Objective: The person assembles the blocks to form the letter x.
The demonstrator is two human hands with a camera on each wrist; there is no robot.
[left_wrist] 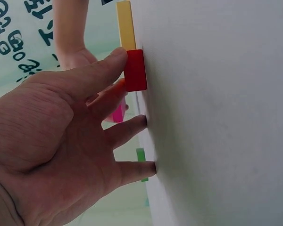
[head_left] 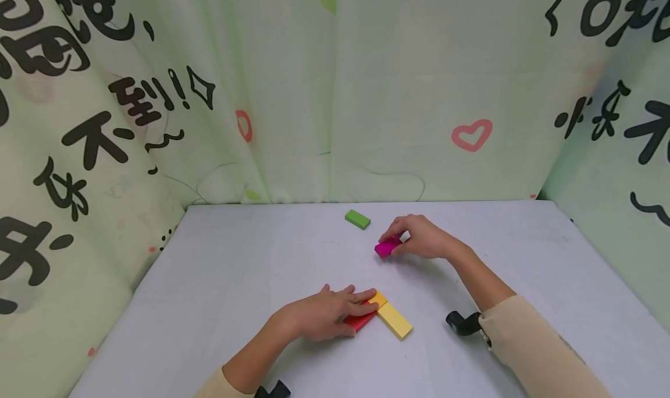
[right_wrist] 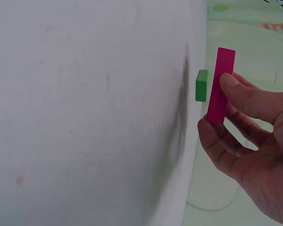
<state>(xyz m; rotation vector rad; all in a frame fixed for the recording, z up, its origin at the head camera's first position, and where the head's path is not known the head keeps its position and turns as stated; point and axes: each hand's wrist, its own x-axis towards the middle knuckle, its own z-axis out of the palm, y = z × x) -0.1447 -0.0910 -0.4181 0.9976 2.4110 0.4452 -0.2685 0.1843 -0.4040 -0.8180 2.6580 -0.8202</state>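
In the head view my left hand lies with spread, straight fingers over a red block. Its thumb and index finger touch the red block in the left wrist view, while other fingertips reach the table. A light yellow block and an orange-yellow block, partly under the fingers, line up end to end against the red one. My right hand pinches a magenta block between thumb and fingers, held above the table. Behind it sits a green block.
The white table reaches back to a pale green curtain with black writing and hearts, which also closes both sides. A black wrist device sticks out by the right sleeve.
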